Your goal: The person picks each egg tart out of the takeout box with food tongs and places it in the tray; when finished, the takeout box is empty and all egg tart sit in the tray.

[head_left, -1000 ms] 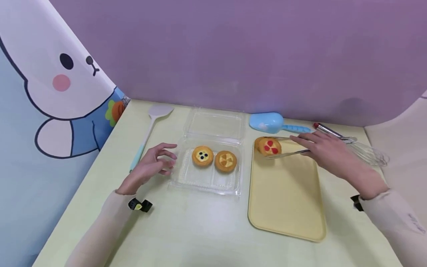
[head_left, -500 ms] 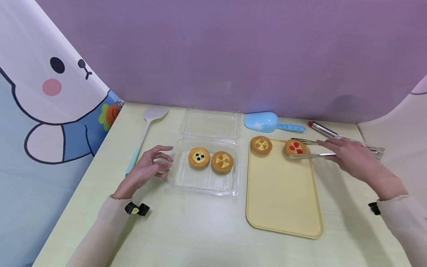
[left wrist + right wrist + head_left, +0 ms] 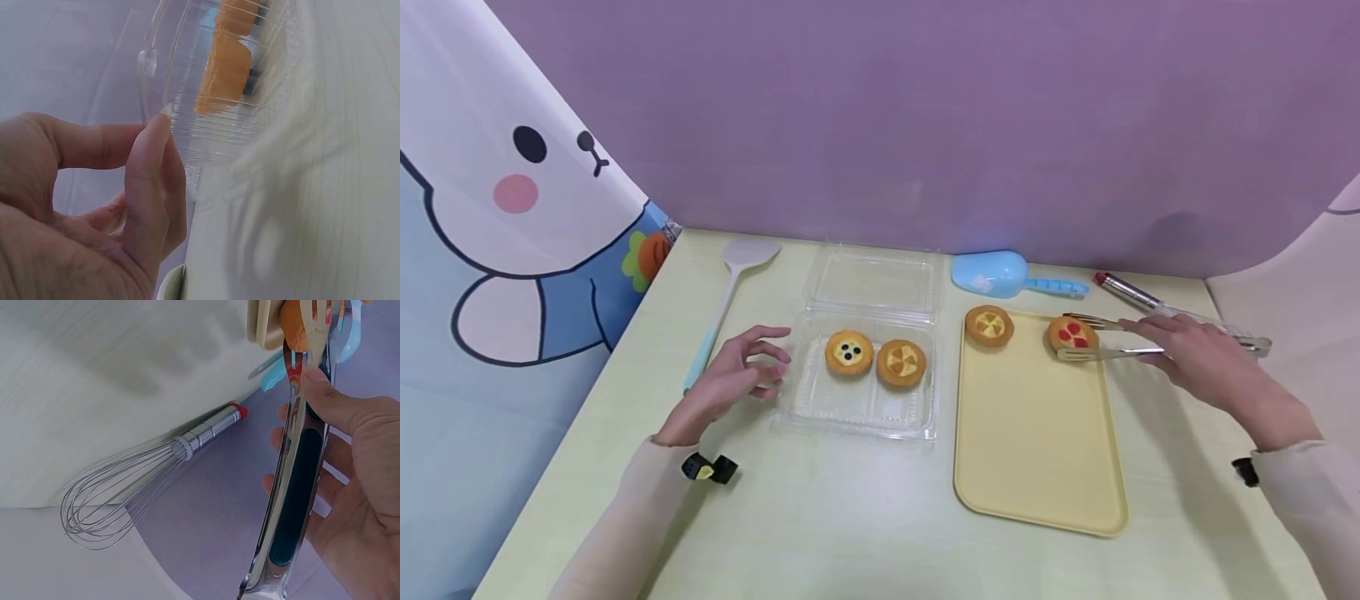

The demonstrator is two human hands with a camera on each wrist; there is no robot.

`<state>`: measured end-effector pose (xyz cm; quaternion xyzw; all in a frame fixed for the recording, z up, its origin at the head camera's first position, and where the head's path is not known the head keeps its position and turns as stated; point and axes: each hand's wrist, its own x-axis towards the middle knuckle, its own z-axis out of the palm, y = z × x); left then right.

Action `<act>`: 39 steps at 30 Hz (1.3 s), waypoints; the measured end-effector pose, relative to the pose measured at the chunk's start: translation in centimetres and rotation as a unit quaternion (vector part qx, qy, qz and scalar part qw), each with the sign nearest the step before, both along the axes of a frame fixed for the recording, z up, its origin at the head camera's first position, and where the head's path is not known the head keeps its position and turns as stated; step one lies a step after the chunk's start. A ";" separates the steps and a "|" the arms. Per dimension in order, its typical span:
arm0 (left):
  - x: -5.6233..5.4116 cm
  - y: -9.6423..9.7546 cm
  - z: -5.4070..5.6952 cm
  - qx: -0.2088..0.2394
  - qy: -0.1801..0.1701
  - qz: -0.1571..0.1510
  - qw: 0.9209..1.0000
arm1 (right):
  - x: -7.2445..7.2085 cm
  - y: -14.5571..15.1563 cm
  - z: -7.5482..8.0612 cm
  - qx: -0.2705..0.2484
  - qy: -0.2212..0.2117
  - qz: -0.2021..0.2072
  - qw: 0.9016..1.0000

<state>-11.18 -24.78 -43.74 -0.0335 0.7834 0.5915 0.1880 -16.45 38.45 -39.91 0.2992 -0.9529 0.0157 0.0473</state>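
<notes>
My right hand [image 3: 1202,358] grips metal tongs [image 3: 300,494] with dark green handle panels. The tong ends stand either side of an egg tart with red pieces [image 3: 1071,332]. It is at the far right corner of the yellow tray [image 3: 1037,442]; whether it rests there I cannot tell. Another tart [image 3: 989,326] with a wedge pattern sits at the far left corner. My left hand [image 3: 733,371] is at the left side of a clear plastic box [image 3: 842,408], fingers loosely bent. In the box are a tart with dark dots [image 3: 848,353] and a wedge-patterned tart [image 3: 901,363].
The box's lid [image 3: 874,282] lies folded back behind it. A grey-headed spatula [image 3: 730,292] lies on the left. A blue scoop [image 3: 992,275] is behind the tray. On the right lies a whisk [image 3: 209,431], partly behind the right hand in the head view. A purple backdrop [image 3: 880,125] rises behind.
My right hand has carried the red-topped tart rightward in the tongs, from the tray's far left corner to its far right one. The left hand has stayed beside the box.
</notes>
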 end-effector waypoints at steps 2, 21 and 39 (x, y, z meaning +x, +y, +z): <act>0.0 0.0 0.0 0.000 0.000 -0.001 1.000 | -0.1 0.0 0.0 -0.003 0.002 0.004 1.000; 0.1 0.0 0.0 -0.004 0.002 -0.005 1.000 | 0.2 -0.3 -0.1 0.008 -0.007 -0.014 1.000; -0.2 0.0 0.1 -0.008 -0.002 -0.007 1.000 | 1.0 -0.4 1.2 -0.011 0.027 0.007 1.000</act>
